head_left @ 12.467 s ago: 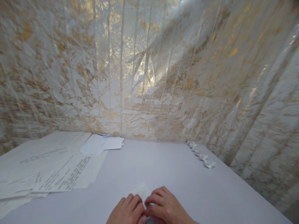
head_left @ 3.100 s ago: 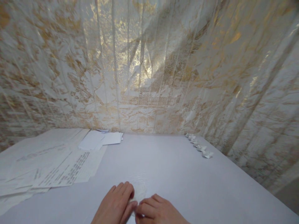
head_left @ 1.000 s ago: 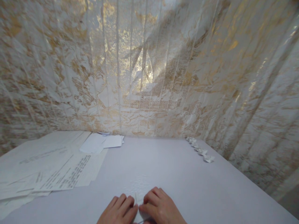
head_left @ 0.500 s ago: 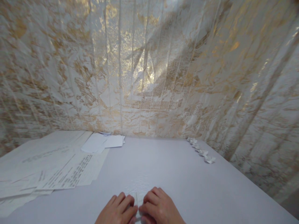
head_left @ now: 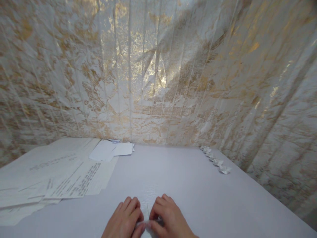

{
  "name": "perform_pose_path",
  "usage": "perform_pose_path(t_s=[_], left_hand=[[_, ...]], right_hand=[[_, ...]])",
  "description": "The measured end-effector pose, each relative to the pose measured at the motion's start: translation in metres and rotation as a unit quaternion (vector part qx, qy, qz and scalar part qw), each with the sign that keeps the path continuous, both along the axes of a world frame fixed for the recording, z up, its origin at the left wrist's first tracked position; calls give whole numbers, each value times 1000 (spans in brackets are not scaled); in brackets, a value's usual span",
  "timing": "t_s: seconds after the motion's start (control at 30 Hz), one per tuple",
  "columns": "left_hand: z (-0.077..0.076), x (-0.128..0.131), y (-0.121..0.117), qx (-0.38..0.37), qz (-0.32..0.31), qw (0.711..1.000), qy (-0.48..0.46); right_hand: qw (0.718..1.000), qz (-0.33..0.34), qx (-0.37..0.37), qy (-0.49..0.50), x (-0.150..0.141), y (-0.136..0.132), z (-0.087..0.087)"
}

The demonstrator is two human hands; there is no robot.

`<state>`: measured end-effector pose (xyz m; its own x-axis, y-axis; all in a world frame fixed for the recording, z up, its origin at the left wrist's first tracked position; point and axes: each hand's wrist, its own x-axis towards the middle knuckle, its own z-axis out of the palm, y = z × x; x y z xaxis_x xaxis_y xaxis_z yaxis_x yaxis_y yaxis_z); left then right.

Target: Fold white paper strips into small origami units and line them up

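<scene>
A pleated curtain [head_left: 158, 109] in white and gold fills the background of the head view, brightest near the upper middle and crossed by a broad diagonal band of shade. Below it spreads a pale tabletop [head_left: 160, 172], its far edge meeting the cloth and its right edge slanting toward the lower right corner. On the left lie overlapping printed sheets [head_left: 61, 172], their lines of text too blurred to read. Blank white paper slips [head_left: 123, 149] rest at the upper right corner of those sheets, partly over them and partly on the bare top. Near the far right edge, a row of small folded paper pieces [head_left: 218, 162] runs slantwise toward the person.

At the bottom centre, the left hand [head_left: 125, 218] and right hand [head_left: 170, 218] face each other, fingers curled, thumb tips almost meeting. Between them, low at the picture's edge, is a small piece of white paper [head_left: 146, 234], mostly hidden by the hands. Each hand pinches it between thumb and bent fingers, with only a narrow opening inside either grip; its exact shape cannot be told. Just beyond the fingers, the surface shows a rippled patch [head_left: 148, 193]
</scene>
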<state>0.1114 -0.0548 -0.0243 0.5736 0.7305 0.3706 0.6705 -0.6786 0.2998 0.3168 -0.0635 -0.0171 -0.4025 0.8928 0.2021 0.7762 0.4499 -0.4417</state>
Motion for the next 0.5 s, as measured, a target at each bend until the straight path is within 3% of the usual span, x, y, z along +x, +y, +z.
perform_pose_path(t_s=[0.23, 0.5], left_hand=[[2, 2, -6, -9, 36, 999, -34], [2, 1, -5, -47, 26, 997, -58]], right_hand=[[999, -28, -34, 22, -7, -1, 6], [996, -46, -60, 53, -10, -5, 12]])
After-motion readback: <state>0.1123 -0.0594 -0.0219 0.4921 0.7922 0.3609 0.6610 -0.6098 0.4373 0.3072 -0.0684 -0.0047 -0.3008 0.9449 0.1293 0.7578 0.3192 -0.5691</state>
